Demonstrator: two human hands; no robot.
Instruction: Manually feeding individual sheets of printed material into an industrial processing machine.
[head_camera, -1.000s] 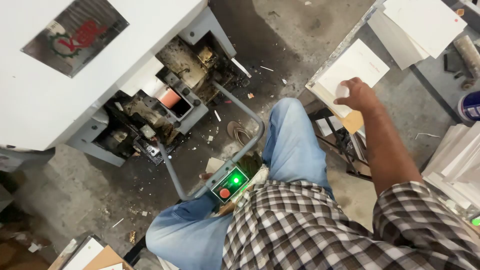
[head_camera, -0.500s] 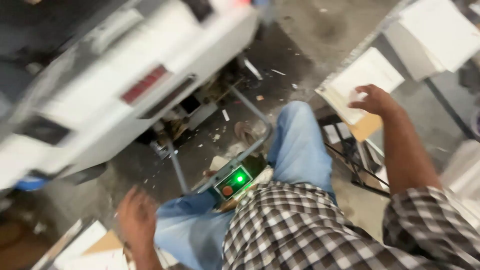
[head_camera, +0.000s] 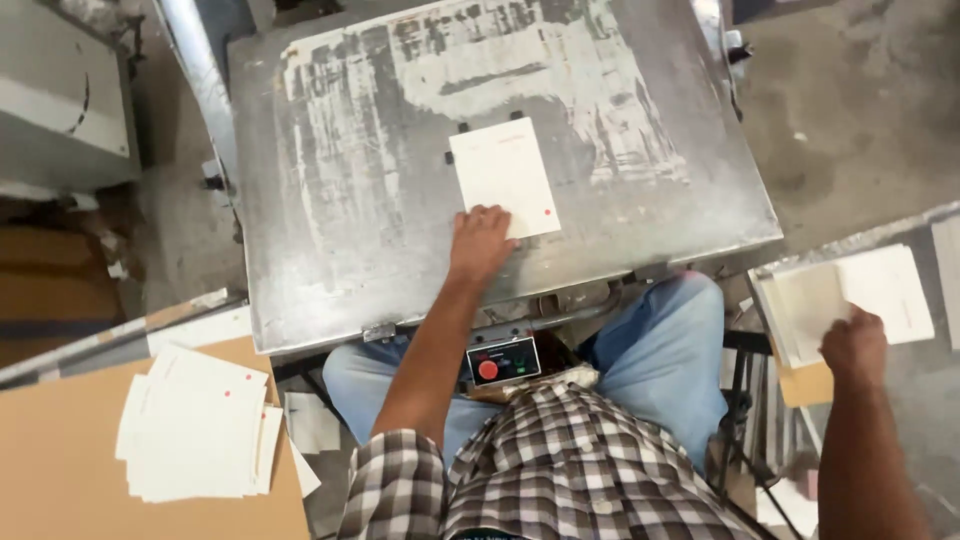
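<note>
On the worn metal plate (head_camera: 360, 220), near its front edge, the left hand (head_camera: 480, 240) lies flat, fingers spread on the lower corner of a white card (head_camera: 503, 177), seemingly seating it. To the right, the right hand (head_camera: 853, 345) grips a sheet from the white stack (head_camera: 880, 290), probably the next feed.

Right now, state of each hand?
Left hand: open, fingers resting on the white card lying on the metal plate.
Right hand: closed on the white sheet atop the stack.
</note>
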